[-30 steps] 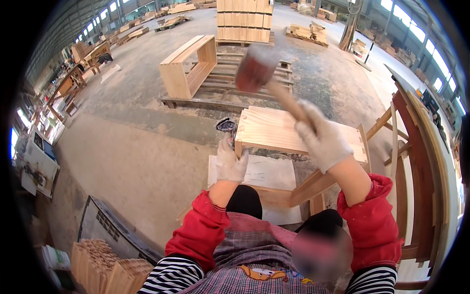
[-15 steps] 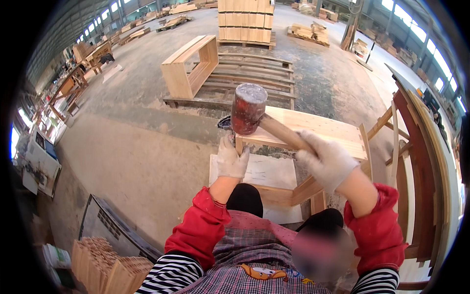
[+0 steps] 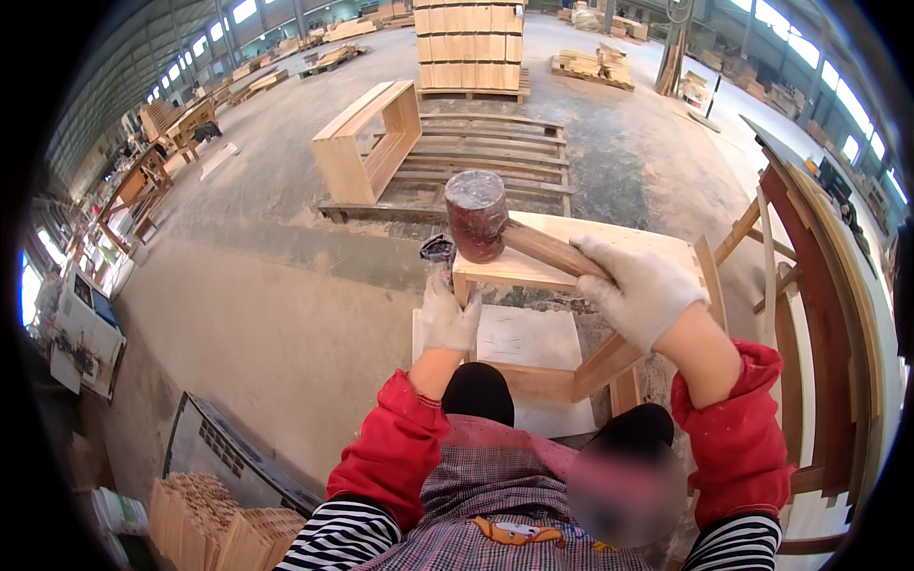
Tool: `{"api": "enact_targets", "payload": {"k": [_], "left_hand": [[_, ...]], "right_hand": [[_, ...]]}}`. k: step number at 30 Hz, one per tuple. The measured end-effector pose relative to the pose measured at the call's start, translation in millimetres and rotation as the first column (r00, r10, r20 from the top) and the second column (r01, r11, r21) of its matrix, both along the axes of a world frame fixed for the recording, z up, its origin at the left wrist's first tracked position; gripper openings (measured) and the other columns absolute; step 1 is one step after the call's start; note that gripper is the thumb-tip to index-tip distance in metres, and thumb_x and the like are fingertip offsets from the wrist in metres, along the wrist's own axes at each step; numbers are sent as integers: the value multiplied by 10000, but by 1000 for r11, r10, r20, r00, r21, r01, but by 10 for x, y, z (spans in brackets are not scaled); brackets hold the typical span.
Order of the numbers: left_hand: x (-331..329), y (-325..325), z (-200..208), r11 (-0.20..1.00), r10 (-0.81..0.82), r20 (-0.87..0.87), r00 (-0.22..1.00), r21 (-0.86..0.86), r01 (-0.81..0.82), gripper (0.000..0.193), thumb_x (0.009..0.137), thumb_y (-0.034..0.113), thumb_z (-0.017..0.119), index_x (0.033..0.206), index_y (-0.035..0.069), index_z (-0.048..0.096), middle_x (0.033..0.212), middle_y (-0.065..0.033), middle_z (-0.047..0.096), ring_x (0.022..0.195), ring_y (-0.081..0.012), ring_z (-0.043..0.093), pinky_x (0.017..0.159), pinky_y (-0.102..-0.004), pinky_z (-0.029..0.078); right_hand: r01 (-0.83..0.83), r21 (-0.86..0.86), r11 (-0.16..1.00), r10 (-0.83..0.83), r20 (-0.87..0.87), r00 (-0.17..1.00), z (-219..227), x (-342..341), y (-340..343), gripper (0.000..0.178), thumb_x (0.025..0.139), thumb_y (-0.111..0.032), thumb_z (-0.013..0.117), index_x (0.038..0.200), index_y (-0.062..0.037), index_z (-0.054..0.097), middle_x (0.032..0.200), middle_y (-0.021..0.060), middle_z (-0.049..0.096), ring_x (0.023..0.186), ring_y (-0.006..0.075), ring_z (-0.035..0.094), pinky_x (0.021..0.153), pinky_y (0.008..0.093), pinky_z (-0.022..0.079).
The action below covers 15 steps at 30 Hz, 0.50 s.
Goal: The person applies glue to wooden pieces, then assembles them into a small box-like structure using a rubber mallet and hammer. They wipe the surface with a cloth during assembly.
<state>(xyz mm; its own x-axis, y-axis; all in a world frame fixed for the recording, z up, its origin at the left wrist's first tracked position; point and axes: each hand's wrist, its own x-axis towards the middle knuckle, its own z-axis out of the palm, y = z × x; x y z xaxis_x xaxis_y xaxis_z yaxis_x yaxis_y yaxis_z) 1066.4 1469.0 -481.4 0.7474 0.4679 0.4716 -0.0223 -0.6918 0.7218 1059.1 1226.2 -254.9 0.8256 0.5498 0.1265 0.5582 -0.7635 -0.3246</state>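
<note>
My right hand (image 3: 647,297), in a white work glove, is closed round the wooden handle of a mallet (image 3: 476,221) with a dull red, scuffed head. The mallet head is at the left end of the pale top board (image 3: 643,238) of a wooden box frame; I cannot tell whether it touches the board. My left hand (image 3: 449,316), gloved too, wraps round the frame's left upright just below that corner. The frame's lower rail (image 3: 533,381) runs in front of my knees. A dark crumpled thing (image 3: 437,248) shows just beyond my left fingers.
Beyond the frame, an open wooden box (image 3: 367,143) stands on a slatted pallet (image 3: 495,157), with a tall stack of boxes (image 3: 468,48) behind it. A large leaning panel (image 3: 824,314) borders the right side. Bundled wood pieces (image 3: 195,519) lie at lower left beside a dark panel (image 3: 238,452).
The mallet head has come down and slightly left at the board's corner, my right hand moving with it. My left hand stays at the upright. The view has shifted slightly.
</note>
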Motion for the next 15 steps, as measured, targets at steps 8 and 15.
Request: {"api": "enact_targets", "payload": {"k": [8,15], "left_hand": [[12,-44,4,1000,15,-16,1000,-15,-16,517,816,194,680,1245,-11,477,1153,-239,559,1079,-414,568,915,-440,464],[-27,18,11,1000,4,-46,999,-1,-4,645,798,282,702,1310,-5,435,1212,-244,545,1107,-426,547,904,-473,473]], "right_hand": [[-37,530,847,43,1,999,-279,-116,19,437,940,-261,568,1331,-69,540,1018,247,663,935,415,650,803,453,509],[-133,193,972,103,161,982,47,-57,-133,442,936,-269,576,1336,-85,542,1023,260,659,926,430,645,813,474,510]]}}
